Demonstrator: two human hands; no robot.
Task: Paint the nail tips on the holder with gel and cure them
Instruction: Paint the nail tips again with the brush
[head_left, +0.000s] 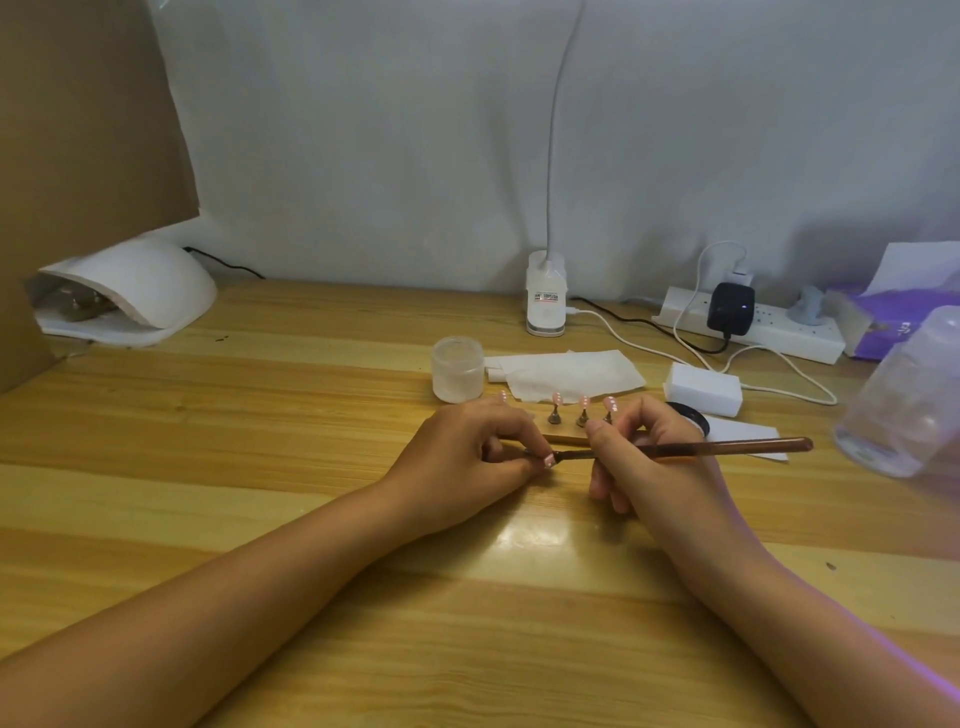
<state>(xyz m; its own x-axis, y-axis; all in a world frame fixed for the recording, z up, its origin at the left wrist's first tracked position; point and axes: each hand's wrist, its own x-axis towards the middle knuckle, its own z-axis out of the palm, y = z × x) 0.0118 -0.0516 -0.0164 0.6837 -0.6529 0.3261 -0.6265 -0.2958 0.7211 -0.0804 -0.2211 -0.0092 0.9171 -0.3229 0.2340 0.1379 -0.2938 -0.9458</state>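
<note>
Forearms (234, 587) braced on surface (260, 441) for steadiness. Left hand (467, 452) pinched one nail tip (548, 460) mid-frame. Right hand (649, 457) gripped brush (727, 447) pen-style, bristles on it. Other tips (583, 401) sat on holder (563, 439) just behind. Lamp (130, 291) at left edge, likely for curing.

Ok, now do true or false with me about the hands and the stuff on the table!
1. The right hand holds a brush. True.
2. The left hand lies flat and empty. False: it pinches a nail tip right at the brush's end.
3. The white curing lamp sits at the left end of the table. True.
4. The frosted jar stands right beside the lamp. False: it stands far from it, next to the tissue, just behind the left hand.
5. More tips stand on the wooden holder. True.
</note>
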